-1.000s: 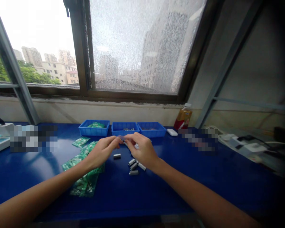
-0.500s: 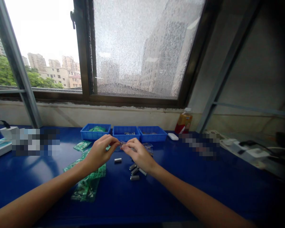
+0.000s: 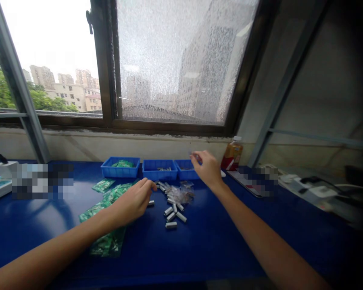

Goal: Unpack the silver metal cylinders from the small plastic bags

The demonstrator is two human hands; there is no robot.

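I take the middle blue bin (image 3: 159,176) as my landmark. My left hand (image 3: 132,204) is in front of it and a little to the left, low over the table, with thumb and fingers drawn close together; whether a small piece is pinched between them, I can't tell. Just beside those fingers lies a single silver cylinder (image 3: 151,203). My right hand (image 3: 210,169) is raised to the right of the landmark, near the right blue bin (image 3: 186,175), thumb and forefinger curled towards each other — I can't make out whether they meet or grip anything.

The loose silver cylinders (image 3: 171,225) lie nearer me than the landmark, slightly to its right, at the near edge of a heap of clear bags (image 3: 186,193). Green packets (image 3: 116,193) spread in front of it, to the left.

To handle these well, I'd judge a light fingertip pinch best: the cylinders look smooth and apt to roll, so each wants gripping across its sides, with no nudge to its neighbours. The thin bags probably cling and crease — one edge at a time, wrists high, my left forearm clear of the packets.
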